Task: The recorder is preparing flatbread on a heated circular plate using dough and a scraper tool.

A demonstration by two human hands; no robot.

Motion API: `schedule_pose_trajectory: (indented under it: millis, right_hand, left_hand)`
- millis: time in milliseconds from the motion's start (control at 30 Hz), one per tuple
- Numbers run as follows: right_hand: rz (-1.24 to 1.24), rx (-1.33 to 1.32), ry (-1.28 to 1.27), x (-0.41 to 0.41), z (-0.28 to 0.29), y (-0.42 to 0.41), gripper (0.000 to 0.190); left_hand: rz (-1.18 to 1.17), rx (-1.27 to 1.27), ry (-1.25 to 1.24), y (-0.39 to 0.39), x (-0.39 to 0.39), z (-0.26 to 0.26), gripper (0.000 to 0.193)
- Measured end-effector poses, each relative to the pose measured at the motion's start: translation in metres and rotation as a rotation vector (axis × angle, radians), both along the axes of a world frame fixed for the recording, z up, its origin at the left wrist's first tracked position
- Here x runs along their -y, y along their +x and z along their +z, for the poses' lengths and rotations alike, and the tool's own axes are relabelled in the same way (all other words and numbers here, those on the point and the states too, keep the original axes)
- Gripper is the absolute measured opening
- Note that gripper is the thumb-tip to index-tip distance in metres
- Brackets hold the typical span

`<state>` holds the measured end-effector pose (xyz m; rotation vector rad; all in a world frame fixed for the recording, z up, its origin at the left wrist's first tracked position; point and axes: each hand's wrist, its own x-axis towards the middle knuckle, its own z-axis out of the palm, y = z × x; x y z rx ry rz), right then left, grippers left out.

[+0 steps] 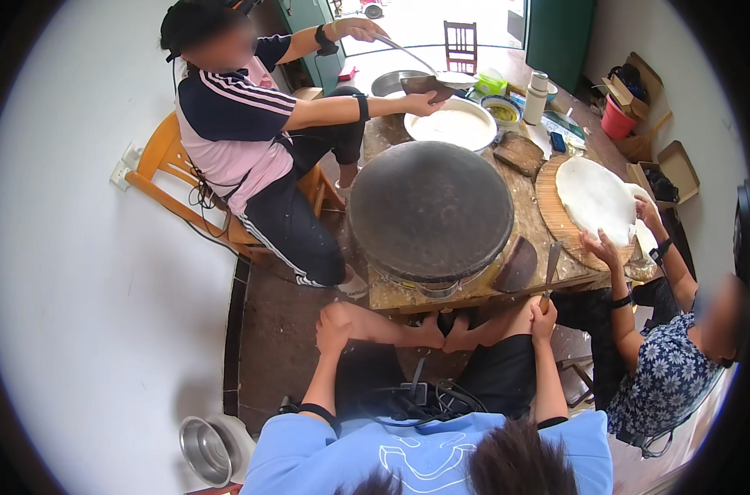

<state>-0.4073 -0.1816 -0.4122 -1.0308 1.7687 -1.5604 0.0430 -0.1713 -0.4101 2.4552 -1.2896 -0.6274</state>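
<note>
My left hand (pixel 333 328) rests over my left knee and holds nothing. On my other knee, my right hand (pixel 543 318) grips the wooden handle of a spatula (pixel 554 263), its narrow blade pointing up past the table's front edge. Directly before me a large round dark griddle (pixel 430 210) stands on the wooden table, its top bare. Between griddle and spatula lies a dark half-moon scraper (pixel 516 266). Farther right, a white round pancake sheet (pixel 594 195) lies on a round slatted mat (pixel 551 204), with another person's two hands at its near edge.
At left, a seated person holds a ladle (pixel 406 52) and a dark scraper (pixel 425 88) above a basin of white batter (pixel 452 124). A bowl (pixel 502 112), a thermos (pixel 536 99) and a dark wooden block (pixel 518 154) stand behind the griddle. A steel pot (pixel 206 451) sits behind me, left.
</note>
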Motion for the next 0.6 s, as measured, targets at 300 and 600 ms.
schedule_pose_trajectory:
  millis: [300, 600]
  right_hand:
    - [0.017, -0.162, 0.019, 0.020, -0.005, -0.027, 0.016]
    - [-0.030, -0.338, -0.046, 0.018, 0.003, -0.017, 0.016]
  left_hand:
    - [0.007, 0.017, -0.008, 0.001, -0.001, -0.004, 0.085]
    - [0.005, 0.040, 0.004, 0.002, 0.000, -0.005, 0.085]
